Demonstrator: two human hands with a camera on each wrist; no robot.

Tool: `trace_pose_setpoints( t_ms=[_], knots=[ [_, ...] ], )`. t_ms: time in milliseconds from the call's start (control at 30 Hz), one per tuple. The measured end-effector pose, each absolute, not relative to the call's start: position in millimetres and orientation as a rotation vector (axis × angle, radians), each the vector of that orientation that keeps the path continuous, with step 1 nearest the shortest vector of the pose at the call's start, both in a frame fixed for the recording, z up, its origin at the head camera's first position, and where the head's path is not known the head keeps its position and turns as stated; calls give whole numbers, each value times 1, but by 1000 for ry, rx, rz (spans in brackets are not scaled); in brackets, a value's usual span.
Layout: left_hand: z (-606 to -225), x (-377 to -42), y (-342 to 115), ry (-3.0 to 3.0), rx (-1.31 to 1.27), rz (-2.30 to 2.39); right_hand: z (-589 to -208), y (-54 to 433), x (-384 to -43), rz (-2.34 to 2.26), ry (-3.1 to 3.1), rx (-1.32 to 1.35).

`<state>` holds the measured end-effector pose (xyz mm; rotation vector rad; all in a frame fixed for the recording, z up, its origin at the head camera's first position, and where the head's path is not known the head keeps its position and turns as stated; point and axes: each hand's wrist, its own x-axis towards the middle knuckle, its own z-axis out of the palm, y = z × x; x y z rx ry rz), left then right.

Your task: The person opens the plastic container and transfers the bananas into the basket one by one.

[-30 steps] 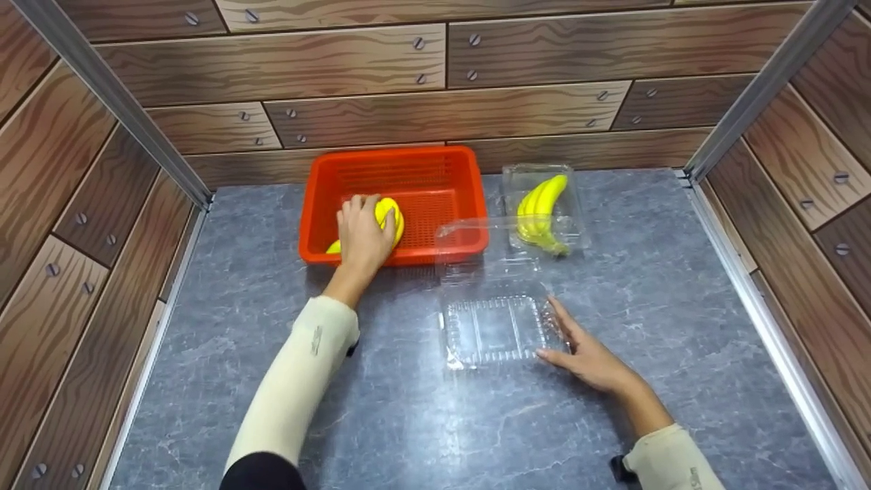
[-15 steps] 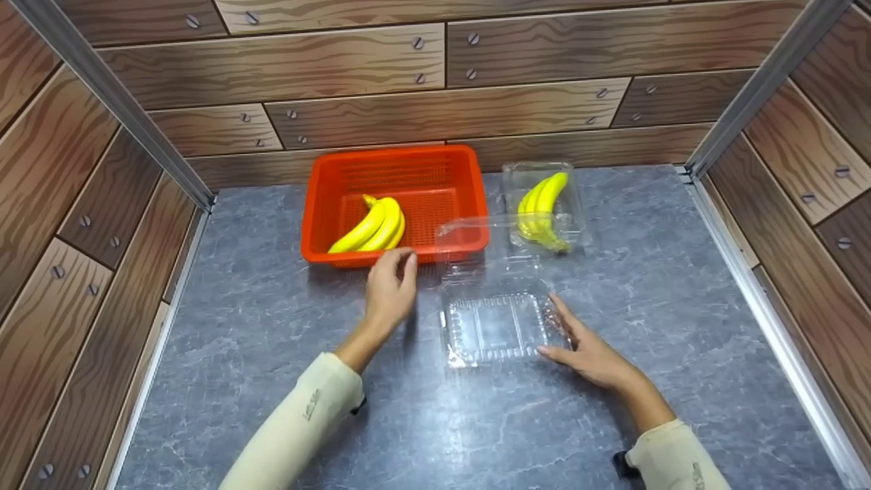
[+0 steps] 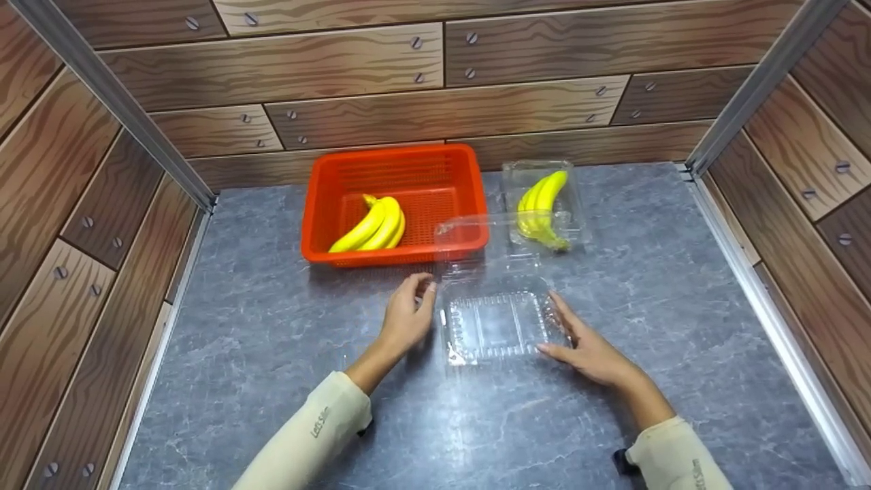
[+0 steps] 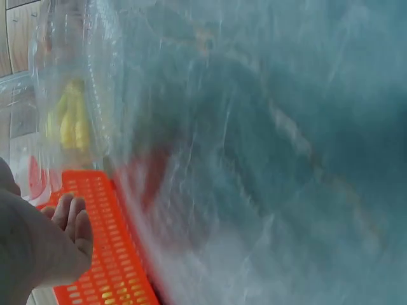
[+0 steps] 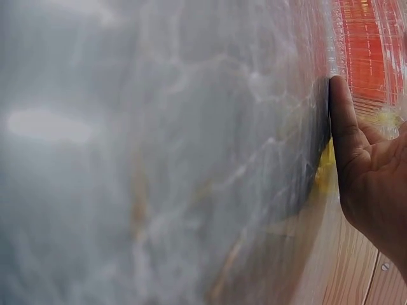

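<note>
A clear plastic clamshell box [image 3: 500, 327] stands with its lid raised on the grey surface in the head view; nothing shows inside it. Against its right side rests my right hand [image 3: 592, 350], thumb and fingers spread. Just left of the box is my left hand [image 3: 408, 316], loosely bent and holding nothing. Behind it a red plastic basket [image 3: 435, 190] contains a bunch of bananas [image 3: 374, 228]. In the left wrist view the left hand [image 4: 48, 244] appears before the basket. The right wrist view has the right hand [image 5: 372, 165] along the clear plastic.
Behind the raised lid, at the back right, another clear plastic box [image 3: 577, 204] holds a second bunch of bananas [image 3: 541, 207]. Wood-patterned walls [image 3: 354, 61] with metal corner rails [image 3: 742, 272] enclose the grey marbled surface [image 3: 258, 327] on the back and sides.
My left hand has let go of the bananas in the basket and come out, toward the near right, to the box's left side. My right hand has stayed at the box.
</note>
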<state>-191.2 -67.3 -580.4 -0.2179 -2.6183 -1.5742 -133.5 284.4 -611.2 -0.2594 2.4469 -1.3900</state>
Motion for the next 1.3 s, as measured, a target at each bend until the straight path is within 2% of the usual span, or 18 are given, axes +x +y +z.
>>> trace_pose_setpoints(
  t_ms=[167,767,1300],
  knots=[
    [-588,-186,-61,-2606,-232,-1776,-611,284,-134,-1374,2461,-266],
    [-601,-189,-68,-2591,-173,-2050,-607,282,-131,-1326,2466,-236],
    [-602,-196,-69,-2650,-178,-2056,-607,283,-132,-1318,2475,-227]
  ],
)
